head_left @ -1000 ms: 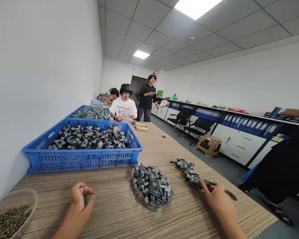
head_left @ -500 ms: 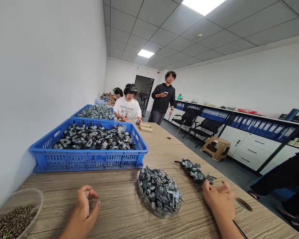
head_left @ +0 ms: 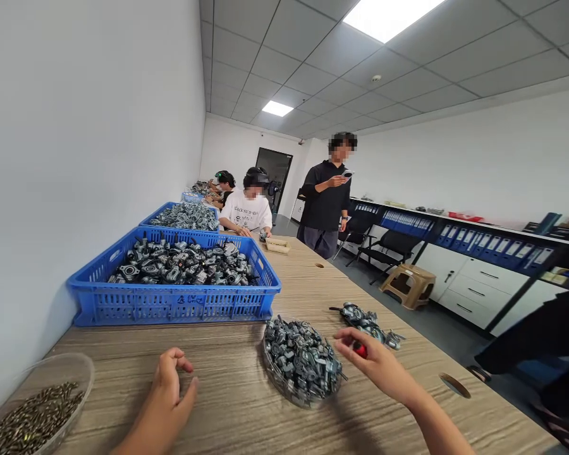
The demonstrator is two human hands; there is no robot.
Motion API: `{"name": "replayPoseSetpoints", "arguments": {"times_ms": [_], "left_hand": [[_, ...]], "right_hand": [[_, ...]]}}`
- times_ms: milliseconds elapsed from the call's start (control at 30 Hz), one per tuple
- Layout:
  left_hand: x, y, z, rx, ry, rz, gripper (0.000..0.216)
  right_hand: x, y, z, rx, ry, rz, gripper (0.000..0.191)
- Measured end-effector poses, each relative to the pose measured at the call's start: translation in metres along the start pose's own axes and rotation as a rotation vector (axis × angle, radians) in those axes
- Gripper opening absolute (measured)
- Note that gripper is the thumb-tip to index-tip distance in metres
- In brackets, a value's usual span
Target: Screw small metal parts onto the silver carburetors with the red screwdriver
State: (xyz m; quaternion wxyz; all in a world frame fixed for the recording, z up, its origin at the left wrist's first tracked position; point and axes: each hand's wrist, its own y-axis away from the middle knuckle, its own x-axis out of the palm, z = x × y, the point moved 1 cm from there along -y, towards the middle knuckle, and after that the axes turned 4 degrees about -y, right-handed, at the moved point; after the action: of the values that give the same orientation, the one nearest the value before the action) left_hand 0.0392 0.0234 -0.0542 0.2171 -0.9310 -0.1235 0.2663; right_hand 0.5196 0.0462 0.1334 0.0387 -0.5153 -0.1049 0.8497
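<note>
My left hand (head_left: 167, 395) rests over the table at the left, fingers loosely curled and thumb apart, holding nothing. My right hand (head_left: 372, 360) hovers just right of a clear round bowl (head_left: 289, 393) heaped with small grey metal parts (head_left: 303, 357). In its curled fingers is a small red object (head_left: 360, 349) with a dark part; its kind is mostly hidden by the hand. Behind that hand lies a cluster of grey metal assemblies (head_left: 360, 319). A clear tub (head_left: 88, 385) of brass-coloured screws (head_left: 38, 414) stands at the far left.
A blue crate (head_left: 171, 306) full of metal assemblies stands ahead, with another blue crate (head_left: 145, 220) behind it. Two co-workers sit farther along the table and a person in black stands beyond. A cable hole (head_left: 455, 385) lies near the right edge.
My right hand has moved left from beside the assemblies towards the bowl, and a red object now shows in it. My left hand stays about where it was. The standing person has come closer.
</note>
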Motion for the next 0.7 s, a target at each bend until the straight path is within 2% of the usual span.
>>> {"name": "replayPoseSetpoints", "arguments": {"times_ms": [100,167,367,567,700], "left_hand": [[-0.005,-0.001,-0.001,0.007,0.003,0.027,0.036],[-0.007,-0.002,-0.003,0.012,0.007,0.031,0.035],[-0.006,-0.003,-0.011,0.016,0.018,0.004,0.036],[-0.005,-0.004,-0.016,0.016,0.032,-0.012,0.034],[-0.004,-0.007,-0.016,0.02,0.04,-0.028,0.037]], "right_hand": [[0.005,0.011,0.031,-0.119,-0.041,0.16,0.058],[0.012,0.016,0.044,-0.149,-0.045,0.199,0.057],[0.03,0.022,0.054,-0.133,-0.048,0.158,0.047],[0.028,0.023,0.057,-0.157,-0.091,0.121,0.037],[0.026,0.018,0.058,-0.167,-0.104,0.026,0.042]]}}
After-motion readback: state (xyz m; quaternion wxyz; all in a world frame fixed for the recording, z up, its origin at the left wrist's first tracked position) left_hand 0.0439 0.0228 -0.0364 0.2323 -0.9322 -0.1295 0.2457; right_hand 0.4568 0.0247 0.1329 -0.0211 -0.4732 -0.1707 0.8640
